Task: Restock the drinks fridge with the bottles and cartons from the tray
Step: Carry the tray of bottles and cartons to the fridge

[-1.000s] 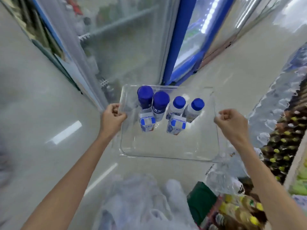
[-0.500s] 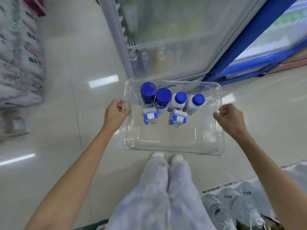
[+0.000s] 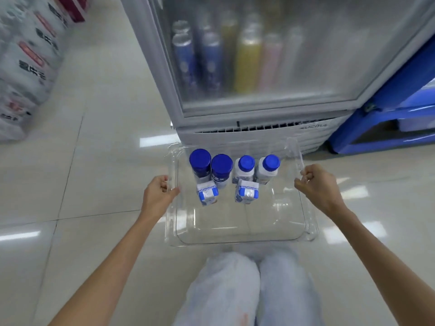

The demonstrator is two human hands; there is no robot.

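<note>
- Hands: our left hand [image 3: 158,194] grips the clear tray [image 3: 240,234] at nine o'clock, our right hand [image 3: 316,184] at three.
- Four blue-capped bottles [image 3: 222,164] and two cartons [image 3: 207,192] stand toward twelve.
- Fridge [image 3: 259,67] beyond, door shut.

Behind the fogged fridge door [image 3: 270,55], upper middle of the frame: drinks reduced to blue, yellow and pinkish smears, labels unreadable. Fridge top cut off by the upper edge. Stacked packs [image 3: 26,67] at upper left blurred, print illegible, possibly bottled water. Tray [image 3: 235,240] base nearly invisible against the floor. Both forearms cropped at the bottom edge.
</note>
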